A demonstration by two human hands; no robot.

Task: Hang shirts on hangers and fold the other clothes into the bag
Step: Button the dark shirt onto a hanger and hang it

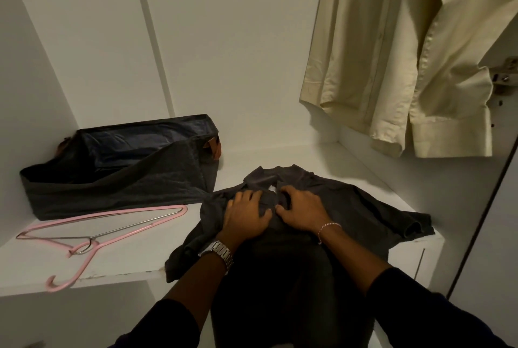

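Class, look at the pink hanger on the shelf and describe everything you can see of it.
The pink hanger lies flat on the white shelf, in front of the dark bag and left of the dark shirt. It looks like thin wire with a pink coating; one arm shows bare silvery metal. Its hook points toward the shelf's front edge and overhangs it. Neither hand touches it.

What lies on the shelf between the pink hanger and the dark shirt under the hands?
Nothing: in the head view, the white shelf is bare between the pink hanger and the dark shirt. The bag sits farther back.
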